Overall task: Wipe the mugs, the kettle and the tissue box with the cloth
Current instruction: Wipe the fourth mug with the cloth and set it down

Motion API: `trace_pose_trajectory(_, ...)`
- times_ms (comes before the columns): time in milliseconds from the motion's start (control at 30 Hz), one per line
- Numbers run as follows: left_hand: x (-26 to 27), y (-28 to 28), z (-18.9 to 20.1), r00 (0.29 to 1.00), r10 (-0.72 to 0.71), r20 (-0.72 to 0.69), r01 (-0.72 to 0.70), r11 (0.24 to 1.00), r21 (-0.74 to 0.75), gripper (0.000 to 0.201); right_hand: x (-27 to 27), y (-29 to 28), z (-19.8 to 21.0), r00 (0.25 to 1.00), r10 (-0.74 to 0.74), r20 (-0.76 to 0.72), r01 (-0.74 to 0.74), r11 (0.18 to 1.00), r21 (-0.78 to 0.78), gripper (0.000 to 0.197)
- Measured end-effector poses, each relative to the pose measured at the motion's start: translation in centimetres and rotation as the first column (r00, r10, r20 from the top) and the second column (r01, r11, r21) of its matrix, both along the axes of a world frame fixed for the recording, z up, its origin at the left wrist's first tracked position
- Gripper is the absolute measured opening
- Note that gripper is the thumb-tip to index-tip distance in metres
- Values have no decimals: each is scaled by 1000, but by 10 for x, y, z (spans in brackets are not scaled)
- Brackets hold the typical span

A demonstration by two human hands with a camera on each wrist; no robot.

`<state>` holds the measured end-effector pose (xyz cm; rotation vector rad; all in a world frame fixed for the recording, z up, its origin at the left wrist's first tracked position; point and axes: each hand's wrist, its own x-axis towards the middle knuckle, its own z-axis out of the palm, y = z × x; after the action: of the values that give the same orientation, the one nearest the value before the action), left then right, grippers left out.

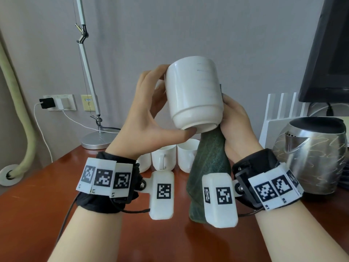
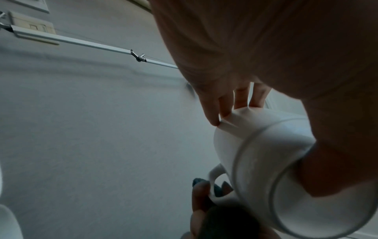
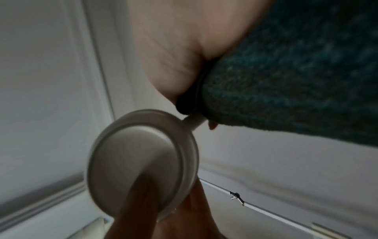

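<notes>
I hold a white mug up in front of me, tilted with its base toward me. My left hand grips it, thumb under the base and fingers at the far end. In the left wrist view the left fingertips touch the mug near its rim. My right hand holds a dark green cloth against the mug's right side, and the rest of the cloth hangs down toward the table. In the right wrist view the cloth is bunched around the mug handle. A steel kettle stands at right.
Three white mugs stand in a row on the red-brown table behind my wrists. A lamp base sits at the back left, a white slatted object and a dark monitor at the back right.
</notes>
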<state>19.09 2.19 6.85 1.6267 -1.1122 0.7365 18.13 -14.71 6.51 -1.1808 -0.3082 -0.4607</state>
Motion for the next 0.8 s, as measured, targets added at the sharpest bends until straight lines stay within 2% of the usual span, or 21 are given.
trace_pose_trajectory(100,3,3,0,1000,30,3,-30,999,41,91,2,-1,-2,996,-39,77,42,998,-35,16)
trace_pose_trajectory(233,6,7,-1,982,164,97,-176,975,134,94,9,-5,-3,973,-166,160,179,981,-75,12)
trace_pose_trajectory(333,6,6,-2,975,195,108,-211,964,162,102,12,-7,-4,957,-219,191,242,964,-109,18)
trace_pose_trajectory(400,6,7,-1,956,232,179,-262,950,169,98,11,-8,-3,950,-230,211,260,957,-129,22)
trace_pose_trajectory(467,5,6,1,930,270,250,-314,936,160,93,11,-10,-2,947,-229,224,262,956,-133,25)
trace_pose_trajectory(533,2,4,2,931,264,252,-306,941,145,92,9,-11,-1,950,-217,226,250,959,-132,27)
trace_pose_trajectory(700,2,8,3,911,323,257,-352,933,74,89,15,-15,1,990,-40,138,32,998,56,28)
trace_pose_trajectory(800,6,16,3,889,387,244,-411,910,56,92,21,-17,-3,997,-53,52,56,997,-55,29)
